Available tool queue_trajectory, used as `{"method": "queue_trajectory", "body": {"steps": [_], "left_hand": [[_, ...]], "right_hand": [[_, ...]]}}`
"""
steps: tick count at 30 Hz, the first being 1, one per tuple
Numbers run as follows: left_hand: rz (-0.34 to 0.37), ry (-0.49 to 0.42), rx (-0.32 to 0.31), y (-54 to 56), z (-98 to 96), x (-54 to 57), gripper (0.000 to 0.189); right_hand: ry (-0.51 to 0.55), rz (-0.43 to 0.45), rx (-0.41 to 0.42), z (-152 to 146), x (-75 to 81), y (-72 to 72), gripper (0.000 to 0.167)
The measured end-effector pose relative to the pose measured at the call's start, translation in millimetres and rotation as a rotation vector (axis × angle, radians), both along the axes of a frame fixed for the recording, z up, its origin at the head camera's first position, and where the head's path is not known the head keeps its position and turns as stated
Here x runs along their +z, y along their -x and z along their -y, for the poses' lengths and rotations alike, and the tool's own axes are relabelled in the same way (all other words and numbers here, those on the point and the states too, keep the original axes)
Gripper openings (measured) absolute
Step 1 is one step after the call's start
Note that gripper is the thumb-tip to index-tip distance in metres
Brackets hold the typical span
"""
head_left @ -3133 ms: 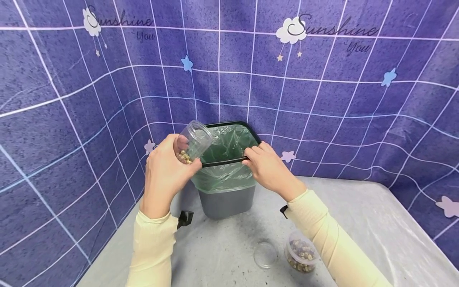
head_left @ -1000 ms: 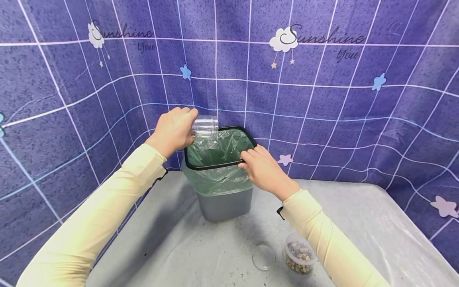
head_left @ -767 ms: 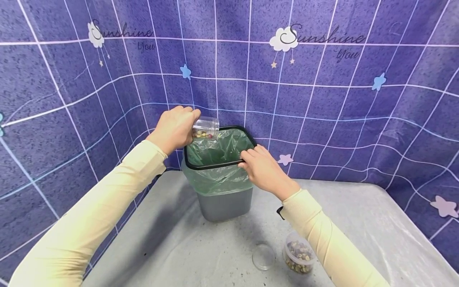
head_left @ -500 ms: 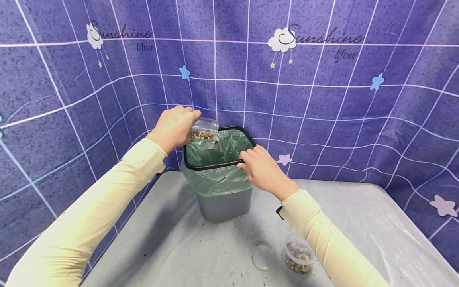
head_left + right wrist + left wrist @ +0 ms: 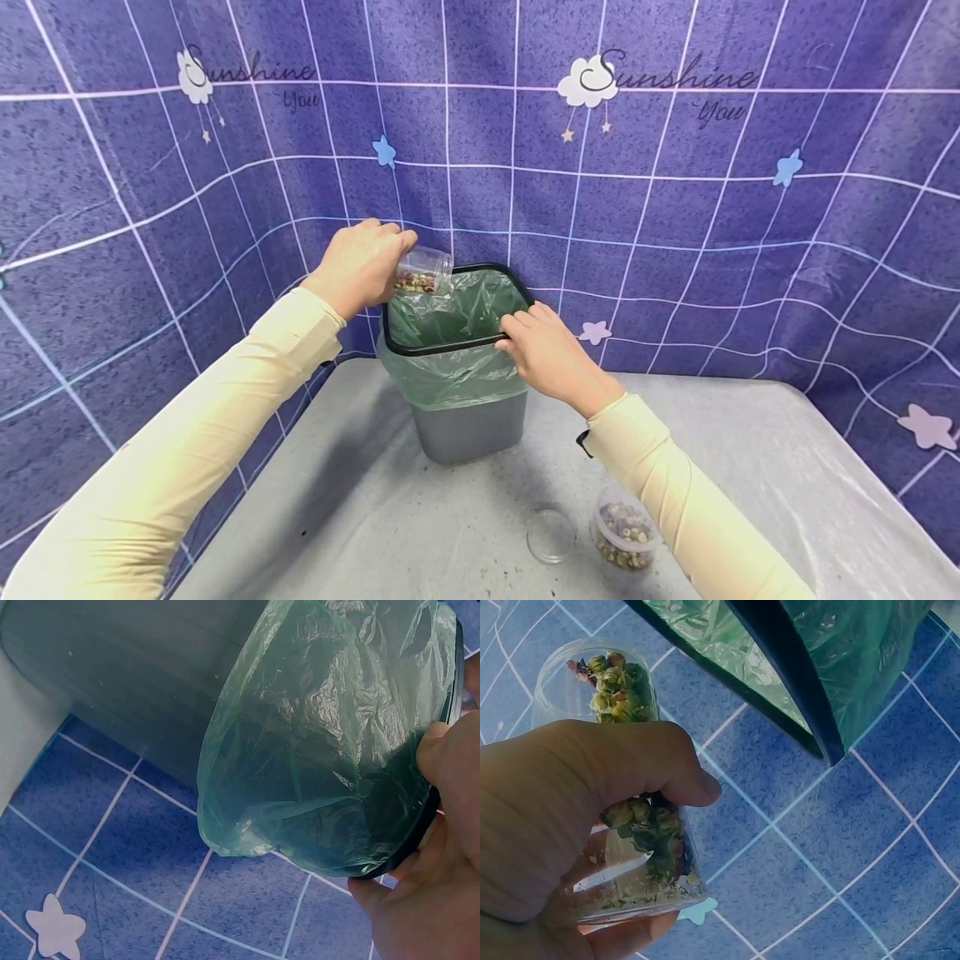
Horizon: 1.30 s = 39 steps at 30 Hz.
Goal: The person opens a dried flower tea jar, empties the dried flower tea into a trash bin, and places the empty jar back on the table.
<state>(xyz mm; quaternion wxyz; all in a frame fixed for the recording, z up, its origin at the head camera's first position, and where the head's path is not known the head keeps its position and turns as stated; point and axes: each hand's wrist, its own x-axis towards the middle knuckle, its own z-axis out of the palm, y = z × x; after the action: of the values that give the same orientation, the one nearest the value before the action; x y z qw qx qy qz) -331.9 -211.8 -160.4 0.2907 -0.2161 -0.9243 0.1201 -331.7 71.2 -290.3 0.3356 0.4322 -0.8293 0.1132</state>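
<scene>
My left hand [image 5: 362, 268] grips a clear plastic jar [image 5: 429, 260] tipped on its side, mouth over the left side of a lined trash bin [image 5: 471, 429]. Dried flower buds [image 5: 415, 282] lie along the jar's lower wall. In the left wrist view the thumb crosses the jar [image 5: 555, 690], with yellowish and dark red buds [image 5: 622, 690] above and below it. My right hand [image 5: 551, 354] pinches the bin's black rim [image 5: 442, 347] at the front right corner. A green bag [image 5: 300, 750] is folded over that rim; the bin's bottom inside is hidden.
On the grey-covered table [image 5: 712, 467], a clear round lid [image 5: 551, 537] lies in front of the bin. Beside it, near my right forearm, stands a clear tub [image 5: 626, 533] of dried pieces. A purple grid curtain [image 5: 675, 208] hangs behind and to the left.
My left hand has risen and turned the jar from tilted mouth-up to lying sideways over the bin, its buds spreading along the wall. Lately it shifts slightly left. The right hand stays on the rim.
</scene>
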Motion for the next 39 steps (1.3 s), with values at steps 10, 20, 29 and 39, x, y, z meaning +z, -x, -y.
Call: {"method": "queue_trajectory", "body": {"steps": [10, 20, 29, 39], "left_hand": [[-0.005, 0.046, -0.023, 2.5, -3.2, 0.1, 0.032], [-0.033, 0.099, -0.032, 2.3, -7.8, 2.3, 0.033], [-0.070, 0.145, -0.063, 2.6, -10.5, 1.2, 0.027], [-0.101, 0.166, -0.105, 0.2, -14.3, 2.2, 0.023]], "right_hand": [[0.013, -0.007, 0.009, -1, -0.5, -0.7, 0.022], [0.002, -0.006, -0.001, 0, -1.4, 1.5, 0.022], [0.008, -0.005, 0.004, 0, -2.0, 1.2, 0.023], [0.005, -0.005, -0.004, 1, -0.8, 0.9, 0.022]]}}
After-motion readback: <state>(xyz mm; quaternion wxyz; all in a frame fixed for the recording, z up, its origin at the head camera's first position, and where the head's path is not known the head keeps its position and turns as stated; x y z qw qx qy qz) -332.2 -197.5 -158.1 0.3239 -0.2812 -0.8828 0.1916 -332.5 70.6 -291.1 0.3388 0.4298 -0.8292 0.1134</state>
